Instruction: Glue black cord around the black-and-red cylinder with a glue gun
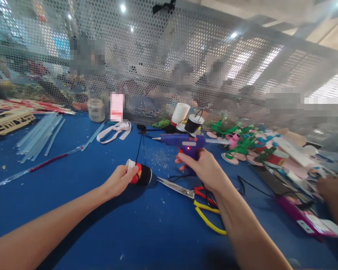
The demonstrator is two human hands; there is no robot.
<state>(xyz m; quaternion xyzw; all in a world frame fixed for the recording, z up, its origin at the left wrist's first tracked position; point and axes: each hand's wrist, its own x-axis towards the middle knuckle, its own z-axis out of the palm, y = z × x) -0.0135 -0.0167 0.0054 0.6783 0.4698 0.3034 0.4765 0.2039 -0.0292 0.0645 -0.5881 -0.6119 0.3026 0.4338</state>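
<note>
Both forearms are reaching in from the bottom edge over the blue table (73,210), and the hands are working side by side near its middle. The left hand (118,180) is curling its fingers around a small cup-shaped piece (141,174), black and red with a white rim, which is lying on its side on the table; a thin black cord is running up from it toward the mesh screen (169,67) at the back. The right hand (205,168) is gripping the handle of a blue glue gun (186,141), whose red light is glowing and whose nozzle is pointing left, above and a little to the right of the cup-shaped piece and clearly apart from it.

Judging from this, the gluing step is under way: the piece is being steadied while the gun is being brought toward it. The next move seems to call for lowering the nozzle to the spot on the piece that needs glue, keeping the piece from rolling and keeping the fingertips away from the hot tip.

Yellow-handled scissors (191,198) are lying open just in front of the right hand, beside the piece. Clear glue sticks (39,135) are resting well off to the left, and foam cut-outs (250,148) are piling up on the right. Another person's hand (334,191) is showing at the right edge.
</note>
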